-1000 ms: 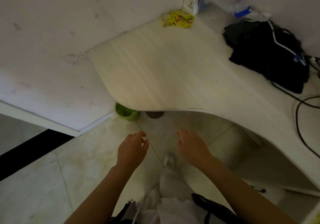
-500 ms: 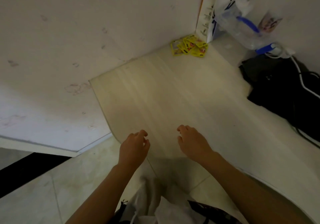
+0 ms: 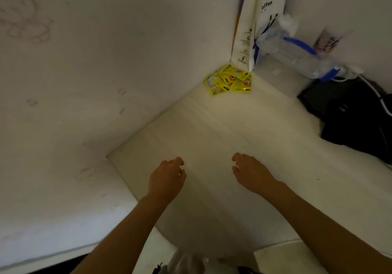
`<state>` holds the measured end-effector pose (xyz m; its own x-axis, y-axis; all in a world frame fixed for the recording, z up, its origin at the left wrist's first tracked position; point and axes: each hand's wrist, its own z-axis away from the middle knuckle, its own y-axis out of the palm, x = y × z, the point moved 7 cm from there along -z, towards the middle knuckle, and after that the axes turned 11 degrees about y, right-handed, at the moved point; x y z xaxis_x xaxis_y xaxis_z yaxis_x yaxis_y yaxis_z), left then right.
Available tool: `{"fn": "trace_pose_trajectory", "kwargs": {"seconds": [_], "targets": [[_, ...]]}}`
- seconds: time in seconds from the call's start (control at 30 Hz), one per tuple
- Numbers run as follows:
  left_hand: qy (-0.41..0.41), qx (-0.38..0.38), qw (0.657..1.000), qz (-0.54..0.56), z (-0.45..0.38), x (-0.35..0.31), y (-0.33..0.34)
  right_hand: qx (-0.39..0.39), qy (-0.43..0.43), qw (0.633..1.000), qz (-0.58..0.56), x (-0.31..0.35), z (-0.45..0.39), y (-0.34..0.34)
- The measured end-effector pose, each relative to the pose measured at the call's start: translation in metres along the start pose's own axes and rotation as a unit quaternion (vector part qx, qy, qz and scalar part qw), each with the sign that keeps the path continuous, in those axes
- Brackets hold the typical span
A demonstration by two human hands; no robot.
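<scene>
My left hand and my right hand hover side by side over the near part of a pale wooden desk. Both have loosely curled fingers and hold nothing. Several yellow sachets lie in a heap in the far corner of the desk, well beyond both hands.
A white paper bag marked "coffee" leans in the corner. A clear plastic bottle with blue trim lies to its right. A black bag with a white cable sits at the desk's right side. A white wall runs along the left.
The view has moved forward and up over the desk. My hands, earlier above the floor in front of the desk edge, now sit over the desk top. The sachets appear closer.
</scene>
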<state>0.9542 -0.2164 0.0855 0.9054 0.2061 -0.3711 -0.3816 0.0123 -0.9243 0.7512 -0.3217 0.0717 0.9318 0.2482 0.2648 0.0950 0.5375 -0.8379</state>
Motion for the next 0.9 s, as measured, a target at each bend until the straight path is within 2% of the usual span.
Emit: {"fn": "trace_pose_trajectory", "kwargs": {"seconds": [0.3,0.6,0.9], "targets": [[0.030,0.015,0.999,-0.007,-0.104,0.010,-0.014,-0.043,0.013,0.999,-0.015,0.008,-0.069,-0.051],[0.027,0.039,0.999,0.002,-0.223,0.002,-0.002,-0.054,0.017,0.998,-0.002,-0.003,-0.178,-0.109],[0.075,0.023,0.994,-0.074,-0.338,-0.016,0.006,-0.063,0.007,0.998,0.001,-0.022,-0.295,-0.155]]}}
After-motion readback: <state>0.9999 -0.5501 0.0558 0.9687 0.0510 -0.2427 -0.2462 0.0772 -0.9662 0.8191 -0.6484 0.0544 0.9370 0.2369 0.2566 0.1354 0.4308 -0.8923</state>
